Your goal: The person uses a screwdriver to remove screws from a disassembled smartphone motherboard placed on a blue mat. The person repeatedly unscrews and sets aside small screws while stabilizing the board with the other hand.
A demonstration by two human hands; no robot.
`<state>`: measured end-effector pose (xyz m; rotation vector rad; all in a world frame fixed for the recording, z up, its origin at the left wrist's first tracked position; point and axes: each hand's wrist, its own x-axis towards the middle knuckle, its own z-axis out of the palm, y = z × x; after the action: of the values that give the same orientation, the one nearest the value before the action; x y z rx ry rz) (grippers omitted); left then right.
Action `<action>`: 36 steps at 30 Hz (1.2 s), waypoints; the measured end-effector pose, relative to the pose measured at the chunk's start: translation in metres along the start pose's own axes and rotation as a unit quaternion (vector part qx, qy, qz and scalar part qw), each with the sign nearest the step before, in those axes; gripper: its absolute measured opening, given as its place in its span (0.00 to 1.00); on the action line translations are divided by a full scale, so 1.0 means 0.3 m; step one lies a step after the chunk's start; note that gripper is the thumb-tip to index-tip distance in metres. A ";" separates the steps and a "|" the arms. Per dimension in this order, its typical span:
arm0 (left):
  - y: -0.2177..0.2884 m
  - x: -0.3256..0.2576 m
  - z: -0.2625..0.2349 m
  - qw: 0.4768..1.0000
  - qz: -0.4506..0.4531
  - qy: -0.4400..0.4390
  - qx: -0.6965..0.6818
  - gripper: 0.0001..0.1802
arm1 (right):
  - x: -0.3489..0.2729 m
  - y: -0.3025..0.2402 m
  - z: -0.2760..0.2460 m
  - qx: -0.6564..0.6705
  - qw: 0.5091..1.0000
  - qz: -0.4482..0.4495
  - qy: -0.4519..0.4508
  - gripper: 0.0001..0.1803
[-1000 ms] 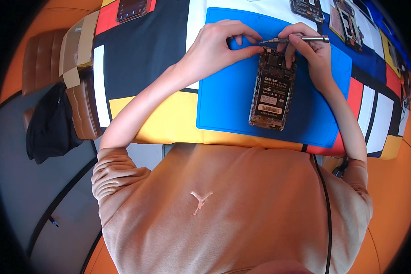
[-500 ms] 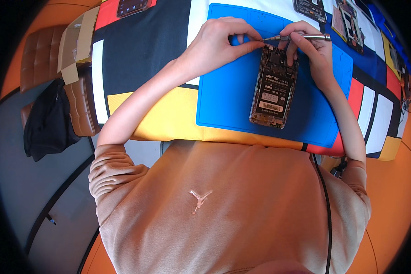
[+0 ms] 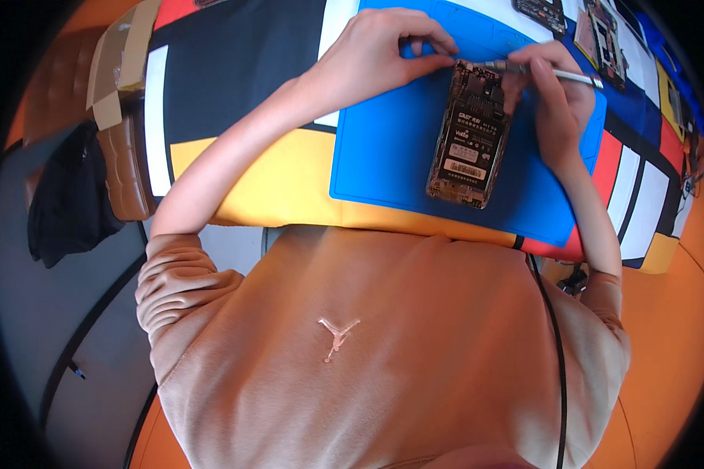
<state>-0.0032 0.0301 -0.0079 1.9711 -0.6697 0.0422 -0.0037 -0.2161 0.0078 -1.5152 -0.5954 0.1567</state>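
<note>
An opened phone [image 3: 469, 137] with its back cover off lies on a blue work mat [image 3: 383, 148], its dark battery facing up. My left hand [image 3: 383, 47] rests at the phone's top left corner, fingertips pinched against its upper edge. My right hand [image 3: 551, 98] grips a thin silver screwdriver [image 3: 551, 72], whose tip sits at the phone's top edge.
The mat lies on a table cover [image 3: 235, 78] of black, yellow, white and red blocks. More phone parts [image 3: 594, 27] lie at the far right of the mat. A brown chair with a cardboard box [image 3: 117, 86] and a black bag [image 3: 70, 199] stand to the left.
Both hands stay at the phone's top edge; the screwdriver tip has shifted slightly along that edge. The view has tilted a little.
</note>
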 end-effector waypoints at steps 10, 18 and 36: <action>-0.015 -0.004 -0.003 0.999 0.012 -0.004 -0.033 0.08 | -0.136 -0.001 0.115 -0.067 0.987 -0.102 -0.102 0.02; -0.028 -0.007 -0.002 0.999 0.029 0.003 -0.035 0.08 | -0.134 0.004 0.122 -0.101 0.979 -0.145 -0.098 0.01; -0.038 -0.001 0.009 0.998 0.033 0.014 -0.052 0.08 | -0.131 0.000 0.128 -0.148 0.973 -0.138 -0.107 0.03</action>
<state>0.0013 0.0317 -0.0185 1.8445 -0.7059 0.0728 -0.0546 -0.1998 -0.0049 -1.6954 -1.0320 0.0140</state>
